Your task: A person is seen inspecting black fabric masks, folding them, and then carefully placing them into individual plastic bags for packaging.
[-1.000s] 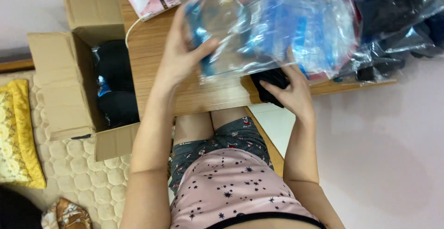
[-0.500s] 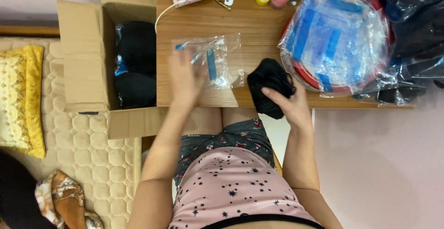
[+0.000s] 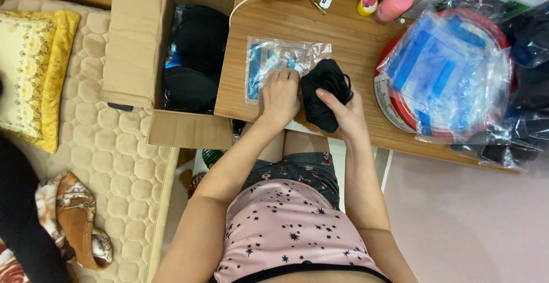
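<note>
1. Far left, the yellow cushion point(image 3: 43, 71) lies on the quilted mat point(image 3: 114, 163), well apart from my work; I leave it alone.
2. The open cardboard box point(image 3: 137, 48) stands just beside the left edge of the bench point(image 3: 297, 23), with dark bagged bundles point(image 3: 194, 54) inside. It is near enough that I judge I need not lean to reach it.
3. The clear plastic bag point(image 3: 286, 60) with blue print lies flat on the bench, near its front edge. My left hand point(image 3: 280, 94) presses down on the bag's near right part, fingers curled onto the film, pinning rather than lifting it. I judge the mouth should be held flat and still so that it does not slide.
4. Just right of the bag, touching it, sits the black cloth bundle point(image 3: 323, 91). My right hand point(image 3: 346, 114) cups it from the right, fingers closed around the cloth. I think it best to keep the bundle squeezed small and tight.
5. Farther right, a stack of clear bags point(image 3: 446, 77) rests on a red-rimmed tray point(image 3: 389, 103); beyond, a pink bottle point(image 3: 394, 4) stands at the far edge.
</note>
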